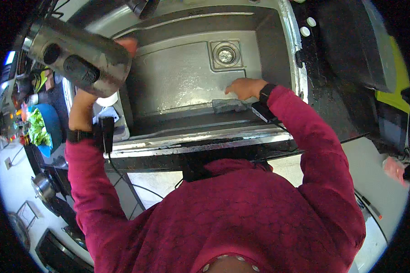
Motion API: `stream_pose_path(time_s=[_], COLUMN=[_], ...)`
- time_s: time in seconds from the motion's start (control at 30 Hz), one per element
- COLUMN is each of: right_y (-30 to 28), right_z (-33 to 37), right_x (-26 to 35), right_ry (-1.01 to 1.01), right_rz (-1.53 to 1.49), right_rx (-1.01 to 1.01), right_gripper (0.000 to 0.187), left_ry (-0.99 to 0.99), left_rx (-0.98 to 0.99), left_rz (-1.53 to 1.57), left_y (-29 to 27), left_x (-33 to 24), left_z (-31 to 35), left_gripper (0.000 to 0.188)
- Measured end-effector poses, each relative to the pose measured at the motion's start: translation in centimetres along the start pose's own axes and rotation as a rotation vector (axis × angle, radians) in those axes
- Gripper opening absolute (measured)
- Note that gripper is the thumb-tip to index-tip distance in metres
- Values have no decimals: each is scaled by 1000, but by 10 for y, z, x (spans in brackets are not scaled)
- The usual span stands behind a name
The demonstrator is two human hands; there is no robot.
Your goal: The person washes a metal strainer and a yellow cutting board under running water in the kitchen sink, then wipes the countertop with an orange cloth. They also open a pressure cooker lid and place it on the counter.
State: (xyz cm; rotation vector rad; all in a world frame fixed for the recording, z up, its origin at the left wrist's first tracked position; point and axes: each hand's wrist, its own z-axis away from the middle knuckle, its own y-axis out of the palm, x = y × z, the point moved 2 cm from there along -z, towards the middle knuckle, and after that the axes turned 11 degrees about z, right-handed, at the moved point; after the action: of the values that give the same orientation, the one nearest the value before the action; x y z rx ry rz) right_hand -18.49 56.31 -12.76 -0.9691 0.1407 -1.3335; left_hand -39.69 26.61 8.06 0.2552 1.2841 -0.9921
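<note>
My left hand [83, 109] is raised at the sink's left edge and grips a large grey metal container [79, 57], held tilted on its side above the rim. My right hand [242, 87] reaches down into the steel sink [177, 82] and presses on a grey cloth [228, 105] lying at the basin's near wall. The round drain [225, 55] lies beyond the right hand. Both arms wear dark red sleeves, each with a black wrist strap and a small black device.
A black countertop [337, 77] with two small white round things [308, 26] runs along the sink's right. A blue bowl with green leaves [41, 129] stands to the left. A white round object [107, 99] sits by the sink's left rim. A tap [142, 7] is at the top.
</note>
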Motion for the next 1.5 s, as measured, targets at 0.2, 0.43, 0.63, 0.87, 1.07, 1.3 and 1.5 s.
stream_pose_path(time_s=[0.2,0.43,0.63,0.87,1.07,1.3,1.5], right_y=[44,51,-21,-75,-116,-169,-160], right_z=[-28,-43,-5,55,55,64,85], right_x=[6,-6,-22,-10,53,199,278], right_ry=[-155,-206,-146,75,259,14,-375], right_rz=[290,459,303,274,-37,216,-775], right_rx=[245,207,-151,-526,-728,-798,-592], right_gripper=[48,15,14,12,25,8,26], left_ry=[-172,-323,-362,-58,-88,-7,73], left_rx=[-384,-928,-881,-744,-880,-1017,-1120], left_rz=[119,517,574,641,611,540,586], left_y=[37,118,132,101,87,74,57], left_x=[11,42,44,44,77,115,143], left_z=[173,283,258,237,278,333,395], left_gripper=[21,18,16,15,11,13,15])
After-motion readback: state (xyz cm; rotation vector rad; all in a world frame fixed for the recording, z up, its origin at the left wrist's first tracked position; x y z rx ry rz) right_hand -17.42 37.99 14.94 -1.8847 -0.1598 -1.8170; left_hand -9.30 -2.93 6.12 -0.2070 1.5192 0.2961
